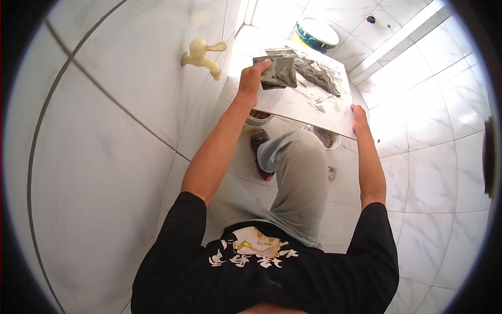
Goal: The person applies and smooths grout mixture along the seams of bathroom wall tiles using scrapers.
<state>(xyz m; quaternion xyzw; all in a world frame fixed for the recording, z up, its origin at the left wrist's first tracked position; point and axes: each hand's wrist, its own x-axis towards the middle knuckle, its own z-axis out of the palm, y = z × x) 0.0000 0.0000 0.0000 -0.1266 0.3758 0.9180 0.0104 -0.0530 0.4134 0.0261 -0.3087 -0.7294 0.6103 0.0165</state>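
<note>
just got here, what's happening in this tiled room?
Someone has both hands on things: the left hand holds a flat, grey-smeared plate, thumb on top, and the right hand grips the right edge of a white panel. Grey paste lies in a thick, uneven heap on the panel. A bucket stands past its far edge; a cream tap is on the wall at left.

Left hand (251, 82) (thumb (265, 64) extended) reaches farther forward than right hand (359, 119).
</note>
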